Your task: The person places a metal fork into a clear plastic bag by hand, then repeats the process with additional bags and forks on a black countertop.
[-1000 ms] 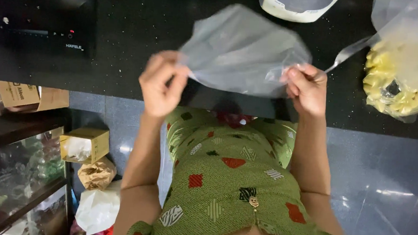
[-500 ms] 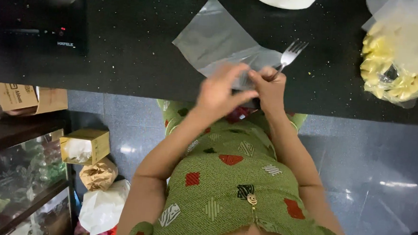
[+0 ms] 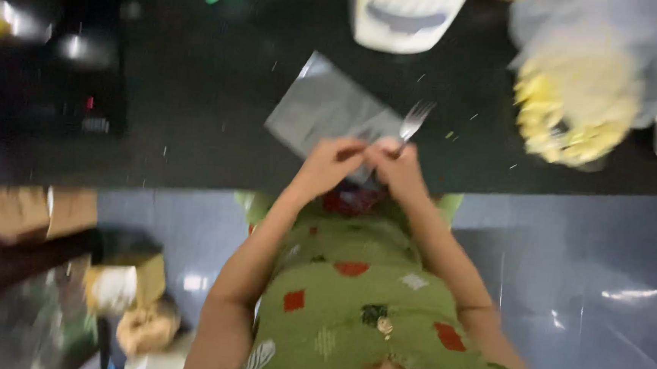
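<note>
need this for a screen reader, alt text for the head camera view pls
A person's left hand and right hand meet at the edge of a dark speckled counter, pinching a flat clear plastic bag, the right also gripping a metal fork. A clear bag of yellow food lies to the right. The picture is blurred.

Clear plastic bag [image 3: 322, 108] lies flat on my dark counter; metal fork [image 3: 414, 121] tines point away, over its near edge.

whole frame motion-blurred | hands [image 3: 368, 160] hide bag's [image 3: 325, 108] near edge | white appliance [image 3: 407, 14] cut off at top
</note>
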